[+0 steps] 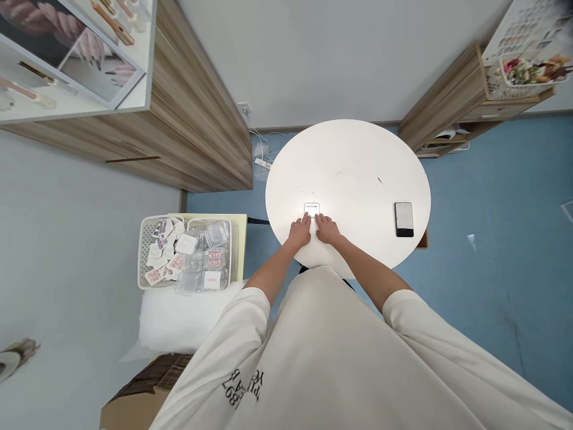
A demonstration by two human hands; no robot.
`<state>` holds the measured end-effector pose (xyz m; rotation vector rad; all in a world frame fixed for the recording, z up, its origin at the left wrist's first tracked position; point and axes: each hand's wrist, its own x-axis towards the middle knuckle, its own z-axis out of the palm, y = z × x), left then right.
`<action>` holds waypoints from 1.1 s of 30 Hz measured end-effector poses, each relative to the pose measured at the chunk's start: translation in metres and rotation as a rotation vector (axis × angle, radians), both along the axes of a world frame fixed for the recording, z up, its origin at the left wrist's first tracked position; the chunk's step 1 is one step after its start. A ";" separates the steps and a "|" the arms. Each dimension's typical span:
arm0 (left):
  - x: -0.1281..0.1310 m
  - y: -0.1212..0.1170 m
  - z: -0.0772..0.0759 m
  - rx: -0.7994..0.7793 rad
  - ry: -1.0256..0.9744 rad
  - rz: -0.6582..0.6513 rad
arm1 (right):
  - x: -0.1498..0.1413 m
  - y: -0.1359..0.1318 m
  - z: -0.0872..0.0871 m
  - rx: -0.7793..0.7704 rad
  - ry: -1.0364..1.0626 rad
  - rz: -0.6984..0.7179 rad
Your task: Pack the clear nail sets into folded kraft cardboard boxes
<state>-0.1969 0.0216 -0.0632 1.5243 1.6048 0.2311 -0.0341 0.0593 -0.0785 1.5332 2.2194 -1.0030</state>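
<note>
A small clear plastic case (312, 208) with a white insert and dark print lies flat on the white round table (349, 161), near its front edge. My left hand (299, 232), a ring on one finger, holds the near left corner of this case with its fingertips. At the near right corner, the fingertips of my right hand (327, 229) hold the same case. Both hands rest low over the tabletop, fingers closed together. The underside of the case and the thumbs' exact grip are hidden.
A black-and-white flat device (404, 219) lies at the table's right side. To the left, one white basket (142, 257) holds loose printed cards and another basket (230, 257) holds clear cases. A wooden cabinet (201, 119) stands behind them, with a power strip (263, 163) on the floor.
</note>
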 end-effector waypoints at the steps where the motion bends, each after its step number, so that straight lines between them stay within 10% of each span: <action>1: -0.002 0.000 -0.001 0.004 -0.014 -0.006 | -0.002 0.000 0.000 -0.006 0.001 -0.013; 20: 0.011 -0.116 0.010 -0.089 0.400 -0.258 | 0.059 -0.084 0.022 -0.160 -0.099 0.103; 33: 0.039 -0.242 0.030 -0.064 0.431 0.087 | 0.079 -0.145 0.041 -0.143 -0.021 0.236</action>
